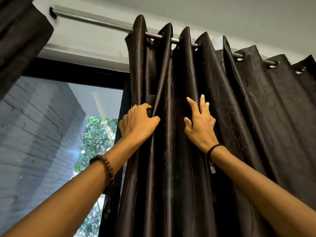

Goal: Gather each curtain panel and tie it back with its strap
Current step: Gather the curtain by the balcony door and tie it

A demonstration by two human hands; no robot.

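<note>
A dark brown, shiny curtain panel (239,117) hangs by eyelets from a metal rod (95,21), bunched in folds at its left end. My left hand (136,122) grips the folds near the panel's left edge, fingers curled into the cloth. A little to the right, my right hand (200,124) lies flat on the folds with straight, spread fingers. A second dark panel (18,41) hangs at the far left. No strap is in view.
Between the panels is a black-framed window (77,71), showing a white brick wall (34,134) and green leaves outside. The ceiling sits just above the rod. A bead bracelet is on my left wrist, a black band on my right.
</note>
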